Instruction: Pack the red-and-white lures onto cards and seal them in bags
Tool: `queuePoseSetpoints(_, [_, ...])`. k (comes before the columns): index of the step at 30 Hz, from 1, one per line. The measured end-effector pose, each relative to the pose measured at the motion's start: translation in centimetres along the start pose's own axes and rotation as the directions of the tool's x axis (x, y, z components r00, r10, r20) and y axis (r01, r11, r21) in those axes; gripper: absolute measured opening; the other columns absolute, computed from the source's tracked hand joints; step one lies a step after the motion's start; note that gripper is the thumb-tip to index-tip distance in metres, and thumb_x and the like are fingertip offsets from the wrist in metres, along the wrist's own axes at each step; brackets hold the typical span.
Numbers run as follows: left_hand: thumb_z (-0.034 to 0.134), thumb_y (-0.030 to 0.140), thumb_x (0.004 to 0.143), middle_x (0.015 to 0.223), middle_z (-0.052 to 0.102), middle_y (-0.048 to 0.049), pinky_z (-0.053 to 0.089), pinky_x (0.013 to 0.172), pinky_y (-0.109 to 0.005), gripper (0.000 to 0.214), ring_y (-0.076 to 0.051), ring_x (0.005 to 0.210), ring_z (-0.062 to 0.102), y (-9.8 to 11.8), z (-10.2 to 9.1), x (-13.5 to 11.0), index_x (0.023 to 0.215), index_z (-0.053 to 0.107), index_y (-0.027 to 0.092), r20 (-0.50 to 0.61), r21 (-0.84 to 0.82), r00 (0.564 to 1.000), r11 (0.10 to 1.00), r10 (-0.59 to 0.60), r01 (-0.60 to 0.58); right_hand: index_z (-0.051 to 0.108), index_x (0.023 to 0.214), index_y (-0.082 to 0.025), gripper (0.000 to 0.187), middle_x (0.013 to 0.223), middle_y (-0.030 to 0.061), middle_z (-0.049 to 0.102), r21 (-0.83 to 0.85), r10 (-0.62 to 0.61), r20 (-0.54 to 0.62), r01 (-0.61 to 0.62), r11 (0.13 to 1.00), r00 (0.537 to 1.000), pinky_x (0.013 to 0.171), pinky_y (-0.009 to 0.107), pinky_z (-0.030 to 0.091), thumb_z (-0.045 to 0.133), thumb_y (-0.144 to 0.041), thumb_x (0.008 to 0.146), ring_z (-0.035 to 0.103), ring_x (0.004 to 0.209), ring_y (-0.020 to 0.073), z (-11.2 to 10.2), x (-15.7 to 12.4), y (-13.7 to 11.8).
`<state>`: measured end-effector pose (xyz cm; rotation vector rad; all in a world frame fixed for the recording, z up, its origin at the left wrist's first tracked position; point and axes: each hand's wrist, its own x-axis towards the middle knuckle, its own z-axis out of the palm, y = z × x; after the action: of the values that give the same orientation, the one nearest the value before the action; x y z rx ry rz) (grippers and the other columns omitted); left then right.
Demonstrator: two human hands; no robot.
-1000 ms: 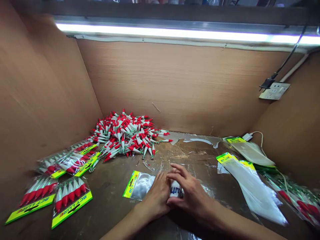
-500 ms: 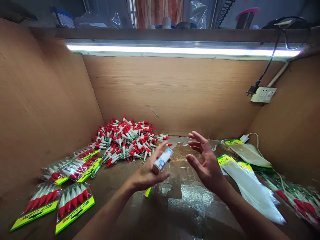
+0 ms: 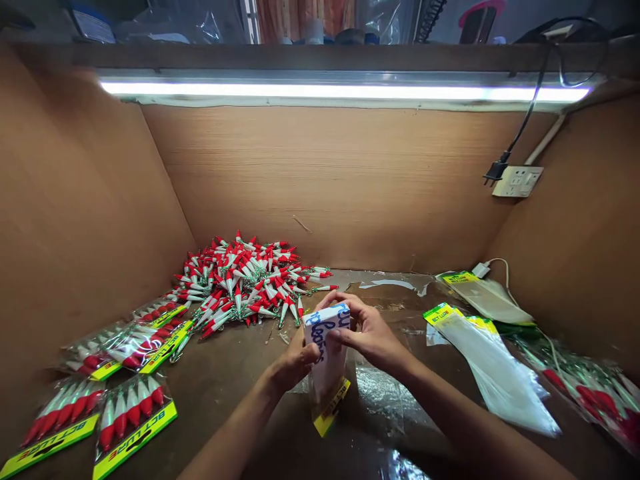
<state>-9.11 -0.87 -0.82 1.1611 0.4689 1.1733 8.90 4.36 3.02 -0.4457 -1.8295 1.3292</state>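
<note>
Both my hands are around a white block-shaped piece with blue handwriting [image 3: 327,343], upright over the middle of the table. My left hand [image 3: 295,363] grips its left side, thumb on the near face. From the right, my right hand [image 3: 367,333] has its thumb on the lettered face and its fingers behind the top edge. Just below is a clear bag with a yellow header [image 3: 333,408]; I cannot tell whether it is held with the block. A heap of red and white fishing lures [image 3: 245,283] lies beyond my left hand.
Packed lures with yellow headers [image 3: 135,423] lie at the left. On the right are clear header bags [image 3: 493,373], with more packed lures [image 3: 595,393] past them. A plug [image 3: 497,170] hangs by the wall socket [image 3: 517,181], below a lit tube [image 3: 345,90].
My right hand, open and apart before, has come in and taken hold of the lettered block. The block has turned upright in my left hand. The view has shifted slightly.
</note>
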Motion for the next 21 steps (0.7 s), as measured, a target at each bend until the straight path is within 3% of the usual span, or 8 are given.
queuePoseSetpoints(4, [0.078, 0.062, 0.072, 0.140, 0.056, -0.0183, 0.038, 0.108, -0.050, 0.093, -0.040, 0.130, 0.050, -0.7, -0.5, -0.3, 0.147, 0.044, 0.019, -0.012, -0.003, 1.000, 1.000, 0.012, -0.012, 0.062, 0.120, -0.022, 0.049, 0.117, 0.0085, 0.069, 0.328, 0.079, -0.179, -0.016, 0.944, 0.981, 0.096, 0.041, 0.052, 0.077, -0.043, 0.079, 0.065, 0.107, 0.0252, -0.6, 0.9, 1.4])
queuePoseSetpoints(9, [0.070, 0.043, 0.084, 0.133, 0.063, -0.0169, 0.033, 0.110, -0.050, 0.078, -0.036, 0.124, 0.057, -0.7, -1.8, -0.4, 0.151, 0.038, 0.018, -0.080, -0.021, 0.997, 1.000, 0.006, -0.008, 0.063, 0.101, -0.021, 0.039, 0.103, 0.0065, 0.073, 0.391, 0.109, -0.454, 0.088, 0.916, 0.884, 0.083, 0.035, 0.057, 0.076, -0.050, 0.078, 0.069, 0.089, 0.0213, -4.6, 2.1, 1.8])
queuePoseSetpoints(12, [0.058, 0.029, 0.089, 0.133, 0.063, -0.0170, 0.027, 0.114, -0.050, 0.069, -0.033, 0.128, 0.055, -1.0, -3.1, -0.3, 0.152, 0.033, 0.016, -0.106, -0.142, 0.994, 0.990, -0.011, -0.005, 0.063, 0.109, -0.020, 0.043, 0.101, 0.0078, 0.073, 0.216, 0.157, -0.460, -0.062, 0.974, 0.874, 0.079, 0.036, 0.057, 0.073, -0.051, 0.080, 0.069, 0.084, 0.0215, -8.7, 2.3, 3.4])
queuePoseSetpoints(15, [0.050, 0.025, 0.091, 0.137, 0.061, -0.0174, 0.029, 0.113, -0.047, 0.067, -0.031, 0.131, 0.053, -1.7, -4.4, -0.2, 0.154, 0.028, 0.015, -0.158, -0.281, 0.986, 0.960, -0.043, -0.004, 0.067, 0.107, -0.016, 0.051, 0.103, 0.0126, 0.072, -0.179, 0.210, -0.409, -0.304, 0.936, 0.888, 0.087, 0.045, 0.053, 0.078, -0.050, 0.071, 0.068, 0.093, 0.0286, -11.5, 2.0, 6.0])
queuePoseSetpoints(18, [0.048, 0.025, 0.092, 0.144, 0.054, -0.0180, 0.035, 0.109, -0.045, 0.071, -0.029, 0.135, 0.050, -2.2, -4.9, 0.0, 0.157, 0.019, 0.017, -0.180, -0.373, 0.981, 0.928, -0.077, 0.005, 0.068, 0.114, -0.015, 0.055, 0.118, 0.0158, 0.067, -0.462, 0.086, -0.431, -0.301, 0.834, 0.898, 0.102, 0.051, 0.042, 0.079, -0.045, 0.070, 0.059, 0.113, 0.0330, -11.0, 1.6, 7.8])
queuePoseSetpoints(21, [0.048, 0.024, 0.093, 0.151, 0.047, -0.0155, 0.037, 0.108, -0.045, 0.075, -0.029, 0.135, 0.049, -2.4, -4.6, 0.1, 0.158, 0.011, 0.023, -0.174, -0.419, 0.979, 0.908, -0.104, 0.022, 0.069, 0.117, -0.016, 0.045, 0.118, 0.0140, 0.068, -0.511, 0.078, -0.222, -0.185, 0.840, 0.972, 0.098, 0.046, 0.045, 0.063, -0.048, 0.086, 0.062, 0.109, 0.0288, -7.4, 1.4, 7.8])
